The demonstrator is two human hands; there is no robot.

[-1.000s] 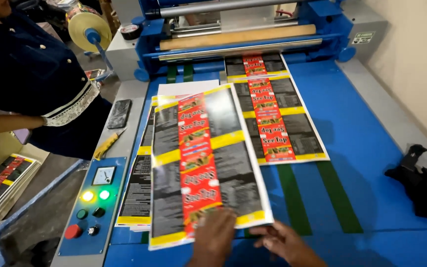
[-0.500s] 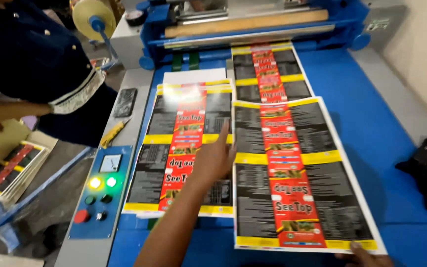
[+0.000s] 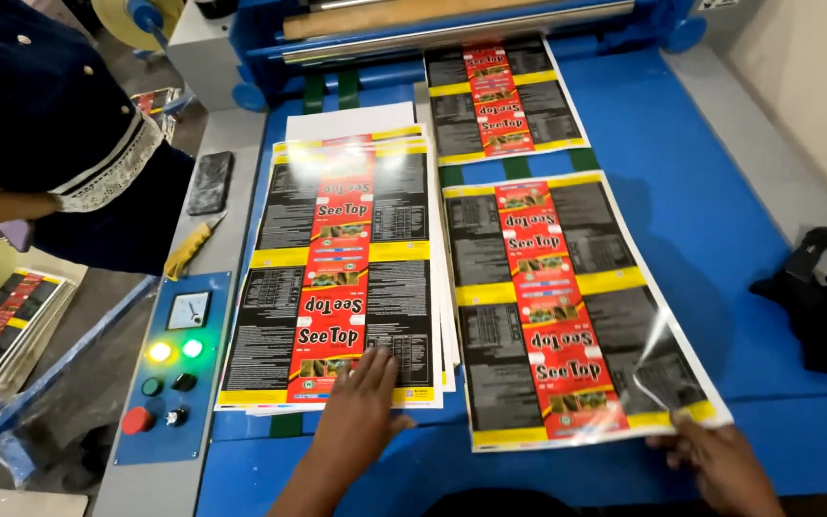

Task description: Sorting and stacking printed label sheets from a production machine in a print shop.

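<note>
Head view, one entry: left hand point(image 3: 361, 407) laid flat, fingers spread, on the near edge of the stack of printed sheets point(image 3: 342, 268) left of centre on the blue table point(image 3: 720, 191), pressing, not gripping. Right hand point(image 3: 720, 464) pinches the near right corner of a glossy printed sheet point(image 3: 567, 306) (corner lifted slightly). Risk, as judged: the sheet could crease or skew if that corner is dragged while its far end lies toward the roller point(image 3: 452, 14).

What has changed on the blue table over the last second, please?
The right hand slid the top sheet off the stack to the right, onto the belts. The left hand drew back to the stack's near edge. The control panel lights stayed lit.
</note>
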